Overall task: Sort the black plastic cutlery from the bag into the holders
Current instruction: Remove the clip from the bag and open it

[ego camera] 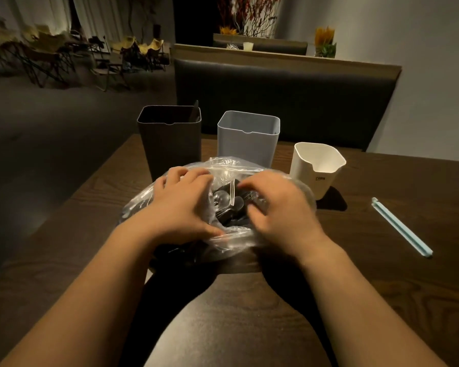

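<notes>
Dark wood table: left hand palm-down, grips bag rim; right hand curled, blurred, grasp unclear. Cutlery jumbled, axes mixed.

Cutlery in bag on table, left holder, middle holder, right holder behind, clip at right

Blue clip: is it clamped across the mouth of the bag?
No, the blue clip lies on the table to the right of the bag, apart from it.
</notes>
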Available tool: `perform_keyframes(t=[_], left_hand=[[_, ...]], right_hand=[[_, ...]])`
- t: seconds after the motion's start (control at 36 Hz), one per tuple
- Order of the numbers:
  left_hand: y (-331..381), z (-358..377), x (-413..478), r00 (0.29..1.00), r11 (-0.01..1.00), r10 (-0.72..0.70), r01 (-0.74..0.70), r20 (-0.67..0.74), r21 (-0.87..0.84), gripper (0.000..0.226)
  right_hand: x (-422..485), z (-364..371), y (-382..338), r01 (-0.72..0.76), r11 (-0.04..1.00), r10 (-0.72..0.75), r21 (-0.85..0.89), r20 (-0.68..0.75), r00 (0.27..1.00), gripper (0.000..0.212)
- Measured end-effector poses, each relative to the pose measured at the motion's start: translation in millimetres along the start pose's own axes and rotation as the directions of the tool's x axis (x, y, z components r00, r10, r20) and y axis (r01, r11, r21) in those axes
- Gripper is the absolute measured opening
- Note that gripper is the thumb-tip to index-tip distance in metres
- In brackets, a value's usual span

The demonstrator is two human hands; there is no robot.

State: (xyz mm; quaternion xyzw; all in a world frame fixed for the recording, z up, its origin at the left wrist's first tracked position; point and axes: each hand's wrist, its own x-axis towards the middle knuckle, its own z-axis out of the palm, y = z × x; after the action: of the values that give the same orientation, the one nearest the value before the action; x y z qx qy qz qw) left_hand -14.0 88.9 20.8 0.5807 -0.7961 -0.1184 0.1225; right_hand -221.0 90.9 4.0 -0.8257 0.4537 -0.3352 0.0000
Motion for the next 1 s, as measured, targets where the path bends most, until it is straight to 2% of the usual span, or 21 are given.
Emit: perform_keyframes(t=[0.06,0.11,0.17,0.25,0.39,0.53,0.61,0.72,0.78,0.83,0.92,1.0], left_hand=[[-3.3,1.4,-5.2,0.998,0.991,-0.013,0.005,-0.061,-0.132,0.103],[-6.9,1.9,-10.0,0.997,0.975,-0.005,-0.014,-0.083,-0.221,0.1],[-11.1,1.6,-12.1,0.995,0.966,0.045,-0.066,-0.088,-0.248,0.099],[-15.5,2.3,-13.4,0.983,0.963,0.126,-0.153,-0.133,-0.222,0.1],[-13.8,5.4,-18.6,0.932,0.944,0.198,-0.265,-0.303,-0.198,0.081],[-8.8,7.4,-17.9,0.863,0.922,0.153,-0.301,-0.482,-0.245,0.053],[-1.7,8.9,-17.7,0.81,0.899,0.145,-0.348,-0.568,-0.267,0.036],[5.4,10.3,-19.2,0.774,0.881,0.224,-0.421,-0.592,-0.216,0.027],[5.7,10.2,-20.8,0.773,0.877,0.295,-0.453,-0.562,-0.162,0.026],[4.8,9.0,-23.0,0.779,0.864,0.346,-0.482,-0.524,-0.147,0.026],[3.2,6.5,-26.8,0.781,0.854,0.386,-0.504,-0.491,-0.131,0.03],[3.2,4.5,-28.6,0.772,0.847,0.43,-0.525,-0.468,-0.086,0.037]], right_hand=[[3.2,16.9,-1.9,0.052,0.996,-0.066,0.075,0.186,0.98,0.051],[5.4,29.4,-2.2,0.06,0.998,-0.063,0.019,0.345,0.936,0.069],[6.8,37.1,-2.8,0.126,0.988,-0.081,-0.09,0.394,0.915,0.074],[6.6,41.4,-13.3,0.213,0.961,-0.123,-0.177,0.418,0.9,0.066],[2.6,45.7,-16.2,0.225,0.938,-0.132,-0.262,0.33,0.935,0.037],[-3.6,53.9,-10.1,0.269,0.894,-0.197,-0.359,0.224,0.954,0.028],[-0.1,57.9,-11.4,0.25,0.916,-0.201,-0.313,0.183,0.962,0.026],[3.1,47.7,-12.8,0.13,0.988,-0.111,-0.082,0.204,0.973,0.03],[4.3,37.3,-9.8,0.043,0.999,-0.039,-0.013,0.224,0.974,0.023],[6.1,28.6,-4.8,0.042,0.998,-0.031,-0.037,0.261,0.965,0.021],[5.7,21.1,4.2,0.075,0.997,-0.066,-0.027,0.246,0.967,0.033],[6.3,11.7,13.0,0.025,0.999,-0.031,0.027,0.242,0.97,0.036]])
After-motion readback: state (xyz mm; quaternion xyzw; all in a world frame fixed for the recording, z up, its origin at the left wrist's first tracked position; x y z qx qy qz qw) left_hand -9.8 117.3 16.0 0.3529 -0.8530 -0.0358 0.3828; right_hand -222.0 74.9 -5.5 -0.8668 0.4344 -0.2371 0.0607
